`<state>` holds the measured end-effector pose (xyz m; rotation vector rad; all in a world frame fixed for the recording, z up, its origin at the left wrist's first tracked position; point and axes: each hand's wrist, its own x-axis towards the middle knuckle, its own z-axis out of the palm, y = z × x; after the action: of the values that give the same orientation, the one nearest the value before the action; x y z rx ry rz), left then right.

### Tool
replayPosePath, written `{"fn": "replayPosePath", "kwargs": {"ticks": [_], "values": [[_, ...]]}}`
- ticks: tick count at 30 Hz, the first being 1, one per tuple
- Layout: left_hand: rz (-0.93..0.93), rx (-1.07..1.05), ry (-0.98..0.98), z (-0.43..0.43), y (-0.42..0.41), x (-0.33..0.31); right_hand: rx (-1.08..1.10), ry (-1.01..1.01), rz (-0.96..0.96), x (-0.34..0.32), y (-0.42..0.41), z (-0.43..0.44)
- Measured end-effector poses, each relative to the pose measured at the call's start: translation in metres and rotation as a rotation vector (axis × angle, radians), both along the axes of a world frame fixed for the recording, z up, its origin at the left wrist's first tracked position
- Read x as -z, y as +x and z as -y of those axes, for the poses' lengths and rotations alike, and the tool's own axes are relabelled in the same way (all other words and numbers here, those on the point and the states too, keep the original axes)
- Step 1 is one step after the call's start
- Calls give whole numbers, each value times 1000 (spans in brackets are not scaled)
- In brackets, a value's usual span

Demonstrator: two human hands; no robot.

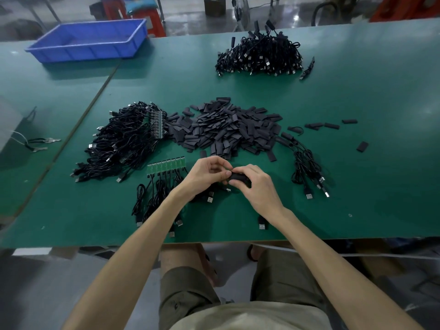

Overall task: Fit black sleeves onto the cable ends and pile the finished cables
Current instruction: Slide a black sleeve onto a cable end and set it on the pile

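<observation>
**A:** What have you got hold of?

**B:** My right hand (256, 186) is curled round 1 black sleeve (239, 179), fingers over the top and thumb beneath. My left hand (207, 173) is pinched narrow at the sleeve's open mouth. I judge it is on the cable end, but my own fingers hide it.

**A:** How will the sleeve handle?

**B:** Light and soft, I reckon, a flat tube that shuts if I press its faces. Better to squeeze its 2 edges so the mouth gapes. The little board looks thin and stiff, probably weak where the wire joins, so I would hold it by its sides, close to the wire. The lead is limp and simply hangs.

**A:** And the stock?

**B:** The sleeve heap (226, 129) lies just beyond my grip and the row of green boards (165, 166) just left of it. A small bunch of sleeved cables (307, 163) is to the right. The big finished pile (259, 55) sits well beyond, a full reach away.
</observation>
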<state>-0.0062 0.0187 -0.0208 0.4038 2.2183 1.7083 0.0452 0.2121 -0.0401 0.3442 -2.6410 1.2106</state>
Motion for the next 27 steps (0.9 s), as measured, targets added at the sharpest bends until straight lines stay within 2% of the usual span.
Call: {"fn": "replayPosePath", "kwargs": {"ticks": [5,9,13,16,18,20,22,27], "values": [[-75,-108,-50,2,4,-3,59,-13,94,-4,-1,-6],[-228,-150,-166,11,1,-16,89,-24,95,-22,-5,-24],[-405,-353,-494,44,-13,-33,190,20,69,-57,-26,-62],[-255,-374,-873,73,-23,-35,267,110,50,-76,-42,-89],[-142,-325,-1003,85,-24,-31,306,161,86,-77,-51,-103],[-82,-325,-872,88,-20,-26,341,200,136,-71,-58,-114],[-100,-358,-744,88,-14,-22,372,211,176,-63,-61,-119],[-148,-408,-611,78,-6,-29,426,262,163,-49,-54,-113]]}}
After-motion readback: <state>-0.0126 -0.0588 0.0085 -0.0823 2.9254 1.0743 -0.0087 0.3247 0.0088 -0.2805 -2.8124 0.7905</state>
